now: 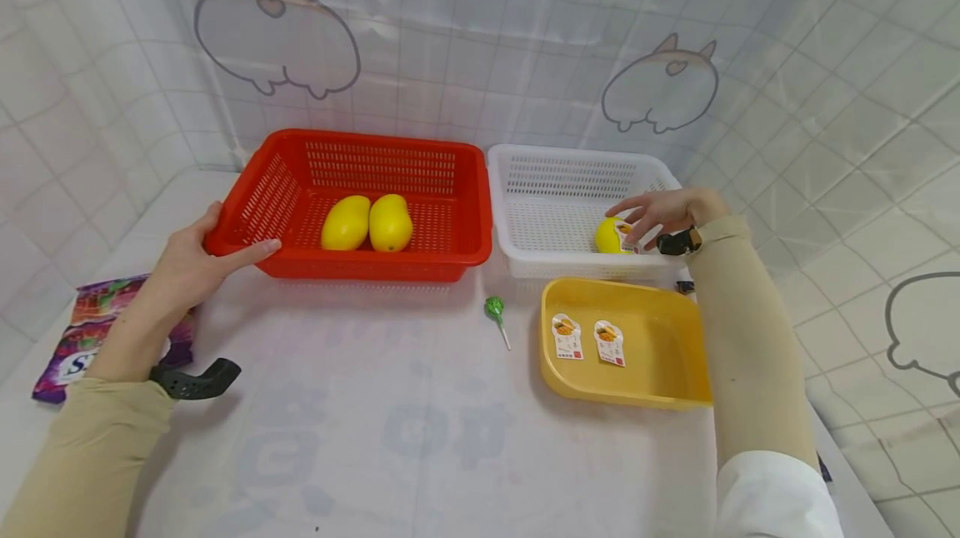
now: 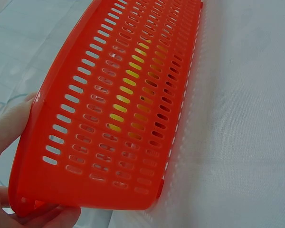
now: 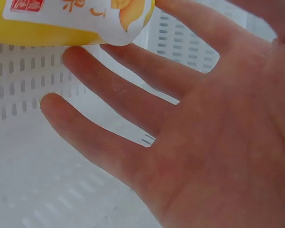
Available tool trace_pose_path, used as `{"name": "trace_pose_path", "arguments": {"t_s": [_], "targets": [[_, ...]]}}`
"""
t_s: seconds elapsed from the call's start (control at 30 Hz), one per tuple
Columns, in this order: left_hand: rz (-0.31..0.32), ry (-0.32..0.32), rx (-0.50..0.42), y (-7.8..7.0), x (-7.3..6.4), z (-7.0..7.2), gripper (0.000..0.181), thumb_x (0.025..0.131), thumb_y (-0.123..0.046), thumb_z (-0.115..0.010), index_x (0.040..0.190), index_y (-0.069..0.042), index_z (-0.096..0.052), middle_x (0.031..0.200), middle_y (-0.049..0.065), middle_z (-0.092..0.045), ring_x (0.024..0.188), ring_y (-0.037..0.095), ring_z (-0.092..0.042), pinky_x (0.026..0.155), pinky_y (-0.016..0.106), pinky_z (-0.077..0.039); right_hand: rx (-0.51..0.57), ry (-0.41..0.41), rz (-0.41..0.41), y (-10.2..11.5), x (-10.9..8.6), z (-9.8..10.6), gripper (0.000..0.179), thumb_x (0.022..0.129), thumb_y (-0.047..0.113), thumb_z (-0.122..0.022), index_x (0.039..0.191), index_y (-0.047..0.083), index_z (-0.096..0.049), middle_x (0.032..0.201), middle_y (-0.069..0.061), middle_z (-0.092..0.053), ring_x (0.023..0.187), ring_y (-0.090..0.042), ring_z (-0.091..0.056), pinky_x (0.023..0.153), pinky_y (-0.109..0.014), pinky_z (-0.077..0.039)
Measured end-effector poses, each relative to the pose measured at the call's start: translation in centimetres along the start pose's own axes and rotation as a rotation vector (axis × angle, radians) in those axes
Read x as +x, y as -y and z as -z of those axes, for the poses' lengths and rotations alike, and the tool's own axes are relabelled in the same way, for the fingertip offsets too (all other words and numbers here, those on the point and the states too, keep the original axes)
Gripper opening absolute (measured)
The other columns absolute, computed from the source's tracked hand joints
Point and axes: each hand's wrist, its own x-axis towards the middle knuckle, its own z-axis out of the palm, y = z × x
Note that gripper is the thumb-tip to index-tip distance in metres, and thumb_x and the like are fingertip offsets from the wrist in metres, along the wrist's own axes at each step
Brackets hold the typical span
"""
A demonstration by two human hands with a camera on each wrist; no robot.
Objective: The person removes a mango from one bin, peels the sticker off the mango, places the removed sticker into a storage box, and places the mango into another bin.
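Note:
In the head view, my left hand (image 1: 184,266) grips the left front corner of the red basket (image 1: 367,266), its thumb lying along the rim. Up close in the left wrist view, fingers curl beneath that corner of the basket (image 2: 85,190). Two plain yellow mangoes (image 1: 346,223) lie side by side inside. My right hand (image 1: 660,211) reaches into the white basket (image 1: 540,226) over a yellow mango (image 1: 608,236) bearing a white label. Spread, mostly straight fingers (image 3: 104,99) show beside the labelled mango (image 3: 52,35) in the right wrist view; the thumb's contact is unclear.
A yellow tub (image 1: 652,355) with two mango labels (image 1: 566,336) inside stands in front of the white basket. Between the baskets lies a green lollipop (image 1: 495,309). A purple snack bag (image 1: 97,313) sits under the left forearm. A patterned curtain (image 1: 435,47) hangs behind.

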Motion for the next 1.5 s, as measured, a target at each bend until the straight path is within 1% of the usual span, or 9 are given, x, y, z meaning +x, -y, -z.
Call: {"name": "trace_pose_path", "arguments": {"t_s": [0.13, 0.33, 0.5, 0.63, 0.83, 1.03, 1.23, 1.4, 1.5], "targets": [[0.004, -0.001, 0.0, 0.0, 0.0, 0.0, 0.114, 0.088, -0.066, -0.06, 0.155, -0.018, 0.017, 0.163, 0.03, -0.011, 0.137, 0.05, -0.025, 0.105, 0.072, -0.033, -0.001, 0.013, 0.005, 0.2, 0.0, -0.2, 0.087, 0.091, 0.018, -0.074, 0.16, 0.015, -0.021, 0.164, -0.027, -0.005, 0.148, -0.045, -0.022, 0.111, -0.057, -0.041], [0.004, 0.008, 0.006, 0.0, 0.0, 0.0, 0.113, 0.088, -0.067, -0.059, 0.155, -0.018, 0.018, 0.163, 0.03, -0.012, 0.137, 0.05, -0.025, 0.105, 0.072, -0.033, 0.02, 0.018, -0.012, 0.5, 0.2, -0.4, 0.088, 0.09, 0.016, -0.075, 0.16, 0.018, -0.022, 0.165, -0.025, -0.003, 0.147, -0.044, -0.024, 0.11, -0.057, -0.042], [0.005, 0.006, 0.004, 0.0, -0.1, -0.1, 0.114, 0.088, -0.067, -0.059, 0.155, -0.018, 0.018, 0.162, 0.031, -0.012, 0.136, 0.051, -0.026, 0.104, 0.071, -0.035, 0.014, 0.029, -0.003, 0.7, 0.5, -0.6, 0.092, 0.088, 0.016, -0.078, 0.16, 0.019, -0.021, 0.165, -0.025, 0.0, 0.146, -0.046, -0.023, 0.107, -0.055, -0.046], [0.006, 0.003, -0.005, 0.0, 0.0, -0.1, 0.114, 0.088, -0.067, -0.06, 0.155, -0.018, 0.018, 0.163, 0.03, -0.012, 0.137, 0.05, -0.026, 0.105, 0.071, -0.034, 0.001, 0.038, 0.002, 0.9, 0.7, -0.7, 0.094, 0.086, 0.015, -0.079, 0.16, 0.019, -0.021, 0.165, -0.025, 0.002, 0.146, -0.047, -0.022, 0.105, -0.055, -0.048], [0.017, 0.007, 0.0, -0.1, 0.0, 0.0, 0.115, 0.088, -0.068, -0.059, 0.155, -0.018, 0.019, 0.163, 0.03, -0.008, 0.138, 0.051, -0.023, 0.104, 0.074, -0.031, -0.033, 0.048, 0.012, 1.1, 0.8, -0.8, 0.097, 0.085, 0.016, -0.08, 0.161, 0.02, -0.02, 0.164, -0.025, 0.005, 0.143, -0.046, -0.025, 0.105, -0.055, -0.047], [0.014, 0.008, 0.0, -0.2, 0.0, 0.1, 0.114, 0.088, -0.067, -0.059, 0.155, -0.018, 0.019, 0.163, 0.03, -0.007, 0.138, 0.052, -0.022, 0.104, 0.075, -0.031, -0.037, 0.067, -0.001, 1.4, 1.0, -0.7, 0.098, 0.084, 0.014, -0.081, 0.161, 0.022, -0.02, 0.165, -0.022, 0.01, 0.14, -0.041, -0.032, 0.106, -0.049, -0.049], [0.02, 0.006, 0.011, -0.3, -0.1, 0.1, 0.115, 0.088, -0.069, -0.059, 0.155, -0.018, 0.019, 0.162, 0.032, -0.009, 0.137, 0.052, -0.023, 0.104, 0.074, -0.031, -0.043, 0.072, -0.017, 1.6, 1.3, -0.7, 0.097, 0.084, 0.016, -0.081, 0.161, 0.024, -0.021, 0.165, -0.023, 0.007, 0.141, -0.039, -0.032, 0.107, -0.047, -0.048], [0.017, 0.003, 0.009, -0.2, -0.1, 0.0, 0.115, 0.088, -0.068, -0.059, 0.155, -0.018, 0.018, 0.162, 0.032, -0.011, 0.136, 0.052, -0.024, 0.104, 0.074, -0.032, -0.049, 0.088, 0.006, 1.6, 1.6, -0.8, 0.097, 0.086, 0.016, -0.08, 0.161, 0.022, -0.019, 0.164, -0.027, 0.007, 0.141, -0.04, -0.035, 0.107, -0.048, -0.048], [0.014, 0.006, 0.008, -0.2, -0.1, 0.0, 0.114, 0.088, -0.067, -0.059, 0.155, -0.018, 0.018, 0.163, 0.031, -0.008, 0.137, 0.052, -0.023, 0.104, 0.075, -0.031, -0.042, 0.089, 0.015, 1.6, 1.6, -0.9, 0.096, 0.085, 0.015, -0.08, 0.161, 0.022, -0.02, 0.164, -0.027, 0.008, 0.141, -0.039, -0.037, 0.107, -0.046, -0.048]]}}
